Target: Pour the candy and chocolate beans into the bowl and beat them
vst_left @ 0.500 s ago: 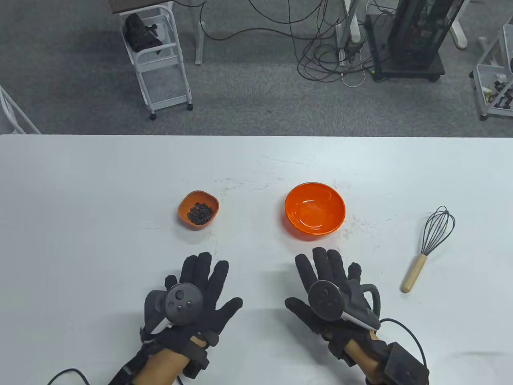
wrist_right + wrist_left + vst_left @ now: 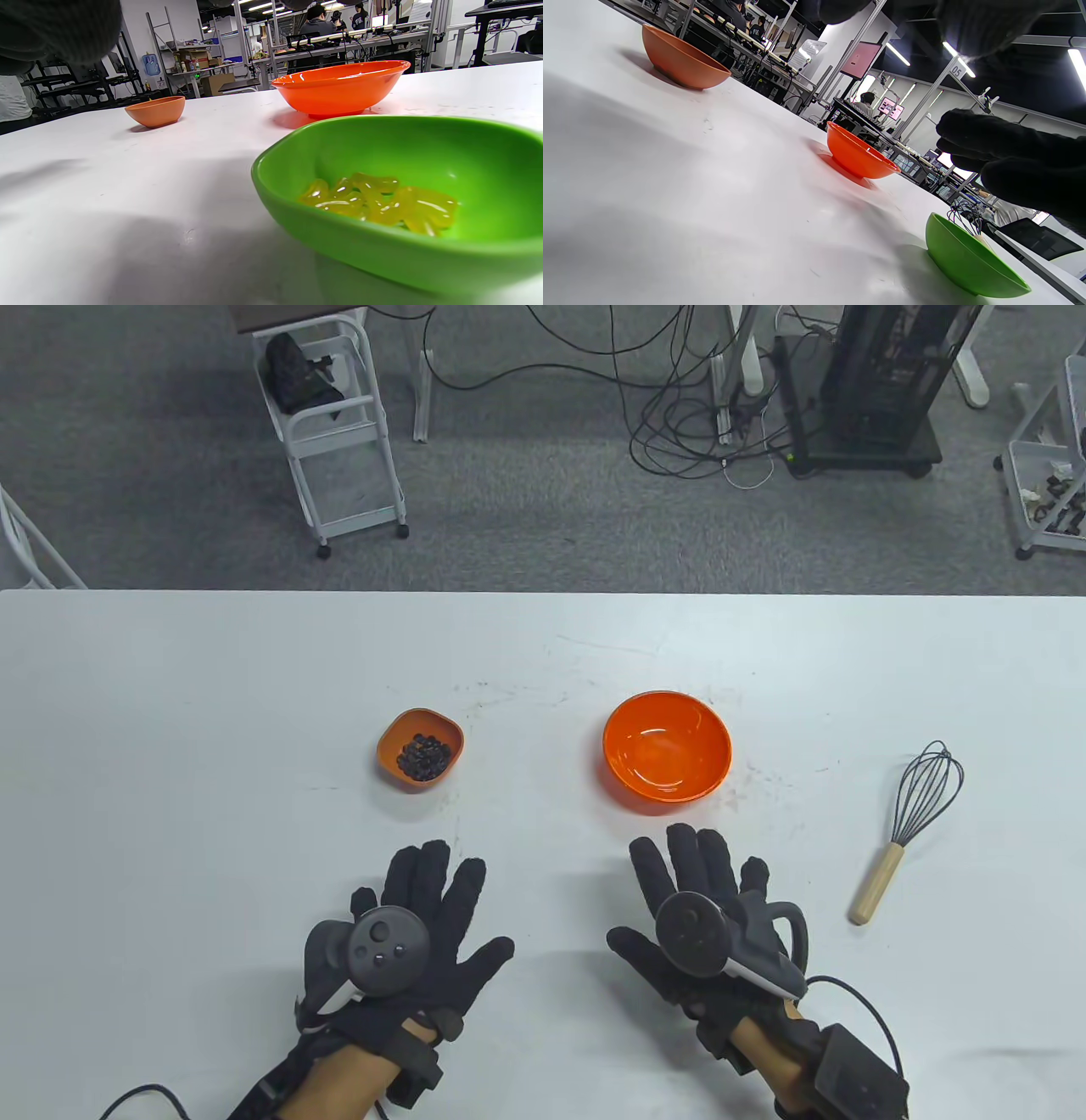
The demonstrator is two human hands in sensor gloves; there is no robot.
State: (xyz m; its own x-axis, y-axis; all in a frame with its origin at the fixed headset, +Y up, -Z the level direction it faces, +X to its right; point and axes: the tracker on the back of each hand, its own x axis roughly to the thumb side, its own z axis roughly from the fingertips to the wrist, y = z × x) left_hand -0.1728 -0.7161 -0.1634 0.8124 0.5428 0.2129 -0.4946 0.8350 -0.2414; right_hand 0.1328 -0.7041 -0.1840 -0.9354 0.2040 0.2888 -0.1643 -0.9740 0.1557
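Hands poised before the first pour

Hands lie flat near the table's [image 2: 170, 687] front edge, both released and holding nothing. The left hand [image 2: 424, 916] has its fingers spread. Just beyond it sits the small bowl [image 2: 420, 748] of dark chocolate beans [image 2: 424, 757]. Further right stands the empty big bowl [image 2: 667, 746], the target for both pours. The right hand [image 2: 704, 916] rests in front of that bowl, fingers straight. A green dish [image 2: 403, 203] of yellow candy [image 2: 382, 203] sits close beneath this hand; the overhead camera does not show it, only the wrist cameras. Far right lies the whisk [image 2: 908, 823], wooden handle toward the person.

Nothing seems poured yet. A good start would be gripping a small dish by its rim, carrying it level over the big bowl, then tipping slowly so round beans do not bounce out. The candy looks sticky and may need a shake.

Nothing blocks the way between dishes. Carts [image 2: 339, 424], cables [image 2: 696, 432] and a rack [image 2: 882, 381] stand on the floor behind
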